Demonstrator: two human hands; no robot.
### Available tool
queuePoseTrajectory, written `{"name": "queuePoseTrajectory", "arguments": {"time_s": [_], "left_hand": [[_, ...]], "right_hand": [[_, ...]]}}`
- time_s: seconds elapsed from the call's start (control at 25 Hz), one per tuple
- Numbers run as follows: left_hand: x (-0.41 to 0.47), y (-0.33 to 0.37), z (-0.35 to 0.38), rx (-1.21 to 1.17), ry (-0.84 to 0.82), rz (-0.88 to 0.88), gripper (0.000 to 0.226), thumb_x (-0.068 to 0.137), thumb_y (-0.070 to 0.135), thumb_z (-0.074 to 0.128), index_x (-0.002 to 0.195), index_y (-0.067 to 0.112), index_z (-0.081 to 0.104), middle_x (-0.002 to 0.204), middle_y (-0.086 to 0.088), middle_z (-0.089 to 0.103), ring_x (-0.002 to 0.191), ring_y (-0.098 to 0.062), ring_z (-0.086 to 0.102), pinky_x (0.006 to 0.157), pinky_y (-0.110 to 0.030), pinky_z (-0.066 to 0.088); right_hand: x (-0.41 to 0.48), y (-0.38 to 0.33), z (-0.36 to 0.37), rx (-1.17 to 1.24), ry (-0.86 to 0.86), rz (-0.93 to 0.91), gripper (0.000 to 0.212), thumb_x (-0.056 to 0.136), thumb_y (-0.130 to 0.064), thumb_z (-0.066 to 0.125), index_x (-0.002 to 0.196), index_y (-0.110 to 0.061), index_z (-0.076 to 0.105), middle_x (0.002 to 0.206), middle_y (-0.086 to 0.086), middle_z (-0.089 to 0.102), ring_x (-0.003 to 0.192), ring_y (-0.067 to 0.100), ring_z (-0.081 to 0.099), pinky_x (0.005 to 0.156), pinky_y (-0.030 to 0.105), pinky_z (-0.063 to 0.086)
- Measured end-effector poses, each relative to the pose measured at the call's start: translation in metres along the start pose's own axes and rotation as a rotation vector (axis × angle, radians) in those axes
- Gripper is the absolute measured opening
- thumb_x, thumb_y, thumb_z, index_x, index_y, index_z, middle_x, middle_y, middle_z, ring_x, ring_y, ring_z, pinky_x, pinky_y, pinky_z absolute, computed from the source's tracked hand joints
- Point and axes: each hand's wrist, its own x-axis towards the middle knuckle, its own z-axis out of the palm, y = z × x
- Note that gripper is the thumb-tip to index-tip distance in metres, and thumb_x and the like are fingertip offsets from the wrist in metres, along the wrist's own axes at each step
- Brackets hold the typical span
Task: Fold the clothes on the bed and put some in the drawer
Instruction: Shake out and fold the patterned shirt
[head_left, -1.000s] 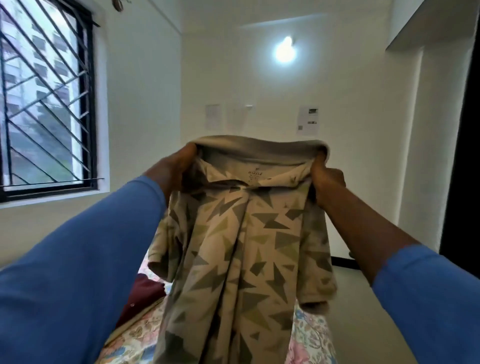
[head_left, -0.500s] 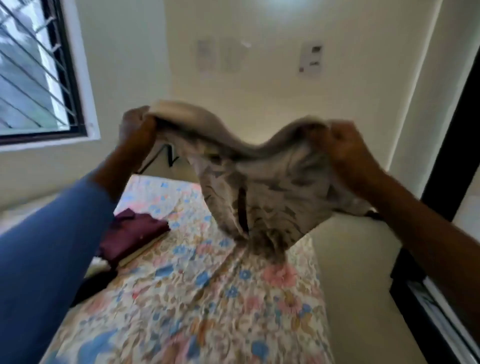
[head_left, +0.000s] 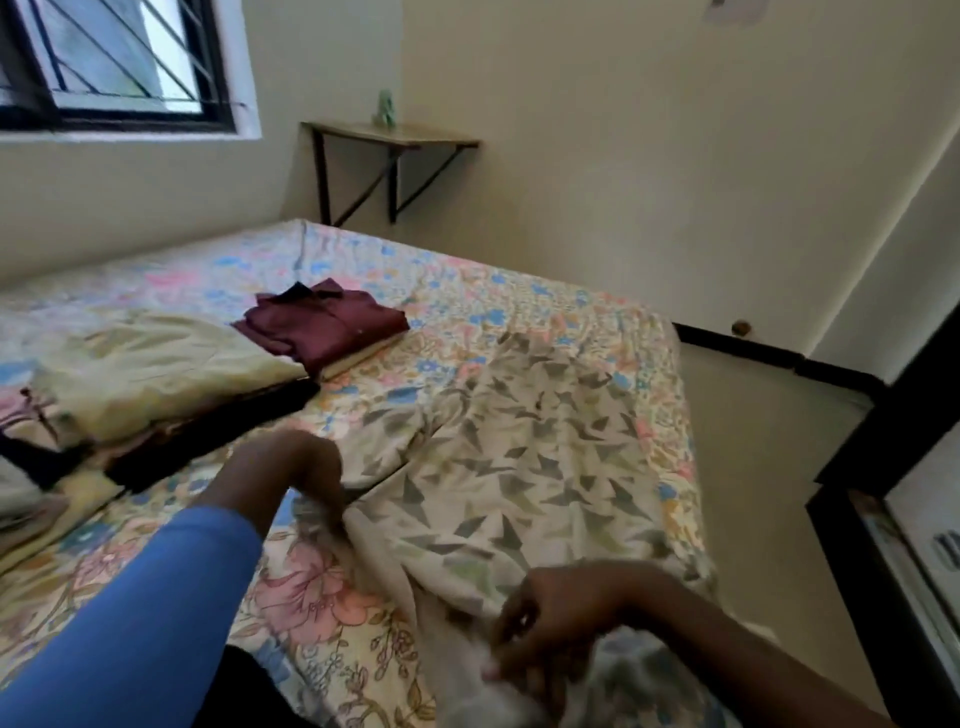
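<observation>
Shirt (head_left: 519, 467) lay rumpled on bed (head_left: 467, 291), near its right edge. Our left hand (head_left: 306, 473) pinched shirt's side; our right hand (head_left: 550, 639) curled fingers into near end. We judged cloth light, limp, best held at shoulders. Folded stacks (head_left: 156, 374) crowded left; far half of bed gave room; floor (head_left: 753, 467) drop close on right.

Floral bed (head_left: 156, 280) carries patterned shirt (head_left: 519, 467), maroon shirt (head_left: 322, 325), folded pile (head_left: 156, 374).

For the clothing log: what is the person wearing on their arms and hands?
A plain blue long sleeve on the left side stops short of the wrist. The right forearm is bare to the frame edge. No gloves on left grip or right grip.
</observation>
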Motion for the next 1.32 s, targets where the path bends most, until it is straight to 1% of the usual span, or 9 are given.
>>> {"name": "queuePoseTrajectory", "arguments": {"time_s": [0.08,0.2,0.4,0.56,0.72,0.88,1.04,1.16,1.32], "left_hand": [[0.007,0.014,-0.008,-0.061,0.146,0.100,0.062,0.093,0.039,0.072,0.149,0.020,0.052,0.151,-0.004,0.054,0.132,-0.024,0.055,0.105,-0.033,0.048],[0.039,0.043,0.002,-0.168,0.509,0.222,0.056,0.097,0.049,0.060,0.148,0.028,0.047,0.146,-0.003,0.054,0.130,-0.026,0.053,0.097,-0.040,0.049],[0.124,0.070,0.020,-0.425,0.695,0.172,0.052,0.109,0.037,0.042,0.156,0.016,0.036,0.150,-0.012,0.052,0.132,-0.030,0.052,0.106,-0.044,0.044],[0.174,0.065,0.030,-0.310,0.722,0.129,0.056,0.106,0.043,0.043,0.157,0.019,0.037,0.144,-0.007,0.055,0.129,-0.028,0.051,0.109,-0.047,0.039],[0.199,0.060,0.028,-0.495,0.907,0.223,0.014,0.092,0.031,0.067,0.104,0.022,0.065,0.093,0.004,0.056,0.078,-0.012,0.050,0.068,-0.027,0.039],[0.193,0.052,0.015,-0.877,0.916,0.212,0.018,0.089,0.008,0.062,0.092,0.025,0.058,0.079,0.006,0.060,0.065,-0.005,0.052,0.054,-0.019,0.037],[0.166,0.033,-0.004,-1.069,0.641,0.311,0.028,0.098,0.047,0.065,0.084,0.026,0.077,0.072,0.005,0.071,0.067,-0.011,0.068,0.062,-0.033,0.051],[0.135,0.024,-0.010,-0.751,0.805,0.243,0.015,0.092,0.038,0.078,0.078,0.035,0.071,0.072,0.014,0.069,0.067,0.001,0.064,0.060,-0.026,0.042],[0.086,0.021,-0.021,-0.851,1.011,0.235,0.019,0.083,0.019,0.086,0.081,0.026,0.068,0.072,0.008,0.067,0.063,-0.006,0.062,0.056,-0.026,0.043]], "right_hand": [[0.017,-0.004,-0.042,0.032,0.093,0.004,0.038,0.102,-0.044,0.062,0.120,-0.010,0.068,0.103,0.012,0.074,0.089,0.028,0.073,0.072,0.029,0.056],[0.057,0.001,-0.128,-0.127,0.506,-0.042,0.028,0.105,-0.029,0.059,0.123,-0.009,0.068,0.102,0.009,0.076,0.085,0.026,0.077,0.071,0.028,0.057],[0.148,0.020,-0.247,-0.295,0.846,-0.006,0.035,0.095,0.003,0.052,0.122,-0.008,0.070,0.120,0.012,0.069,0.109,0.029,0.067,0.097,0.045,0.054],[0.217,0.045,-0.334,-0.629,0.859,0.119,0.047,0.092,-0.001,0.059,0.135,-0.020,0.062,0.141,0.006,0.057,0.131,0.027,0.052,0.102,0.044,0.050],[0.261,0.065,-0.386,-0.995,0.633,0.195,0.045,0.082,-0.019,0.070,0.125,-0.030,0.063,0.131,0.004,0.061,0.120,0.027,0.056,0.098,0.045,0.051],[0.247,0.052,-0.408,-0.936,0.728,0.118,0.016,0.082,-0.028,0.069,0.096,-0.025,0.063,0.089,-0.002,0.065,0.090,0.026,0.063,0.072,0.037,0.050],[0.180,0.042,-0.406,-1.050,0.779,0.024,0.016,0.093,-0.026,0.060,0.106,-0.027,0.070,0.099,0.000,0.069,0.093,0.028,0.063,0.070,0.037,0.050],[0.103,0.036,-0.389,-1.028,0.870,0.032,0.011,0.090,-0.023,0.067,0.098,-0.028,0.074,0.102,-0.004,0.060,0.097,0.025,0.062,0.072,0.035,0.047],[0.015,0.018,-0.343,-0.848,0.933,-0.015,0.018,0.079,-0.024,0.073,0.077,-0.029,0.055,0.081,-0.008,0.061,0.081,0.022,0.058,0.063,0.037,0.044]]}}
